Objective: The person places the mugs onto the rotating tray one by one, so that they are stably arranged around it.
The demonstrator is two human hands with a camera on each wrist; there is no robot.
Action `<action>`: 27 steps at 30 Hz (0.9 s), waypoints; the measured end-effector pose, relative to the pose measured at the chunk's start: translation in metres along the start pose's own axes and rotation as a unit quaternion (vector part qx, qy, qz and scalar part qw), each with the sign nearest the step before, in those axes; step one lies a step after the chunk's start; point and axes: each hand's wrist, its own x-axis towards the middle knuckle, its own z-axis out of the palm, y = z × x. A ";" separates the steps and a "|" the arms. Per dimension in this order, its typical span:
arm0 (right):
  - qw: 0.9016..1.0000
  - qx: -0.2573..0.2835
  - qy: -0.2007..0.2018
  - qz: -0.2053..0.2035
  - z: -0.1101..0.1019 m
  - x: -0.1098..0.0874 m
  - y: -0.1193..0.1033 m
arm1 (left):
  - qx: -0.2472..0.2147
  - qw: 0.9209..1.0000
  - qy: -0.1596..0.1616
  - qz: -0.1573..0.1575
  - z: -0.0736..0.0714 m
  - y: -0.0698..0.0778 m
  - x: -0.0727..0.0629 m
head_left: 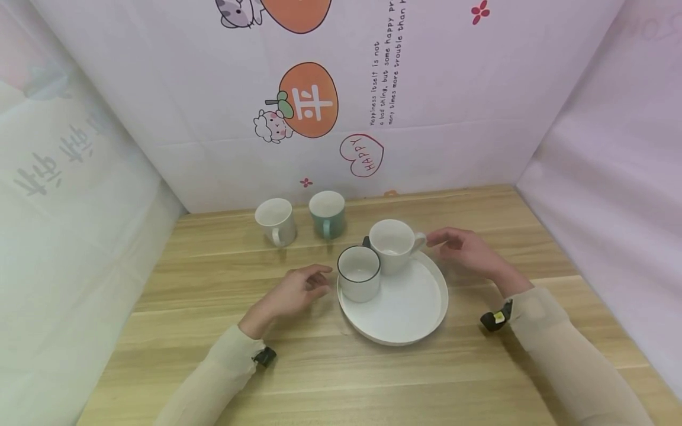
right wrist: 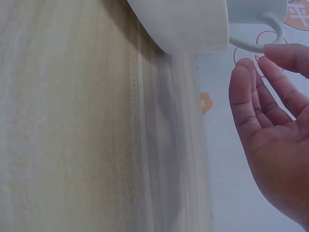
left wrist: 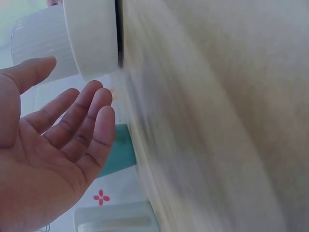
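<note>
R grip nr mug handle, poss. touching.

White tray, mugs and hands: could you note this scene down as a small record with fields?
tray: round white tray on a wooden table
on tray: black-rimmed mug; plain white mug
off tray: off-white mug and teal mug, towards the back
left hand: beside the black-rimmed mug, holding nothing
right hand: fingertips by the plain white mug's handle; contact unclear
</note>
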 end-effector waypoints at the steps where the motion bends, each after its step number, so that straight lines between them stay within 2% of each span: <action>1: 1.000 -0.001 -0.001 0.000 0.000 0.000 0.000 | -0.001 1.000 0.005 0.000 -0.001 0.000 0.000; 7: 1.000 -0.020 -0.006 0.000 0.000 -0.003 0.000 | -0.020 0.999 0.032 0.009 -0.009 -0.003 -0.001; 14: 1.000 -0.020 -0.009 -0.004 0.001 -0.005 0.005 | -0.013 0.999 0.050 0.009 -0.014 -0.007 -0.002; 27: 0.999 -0.021 -0.032 -0.003 0.002 -0.003 0.011 | -0.018 0.995 0.098 -0.030 -0.028 -0.020 -0.004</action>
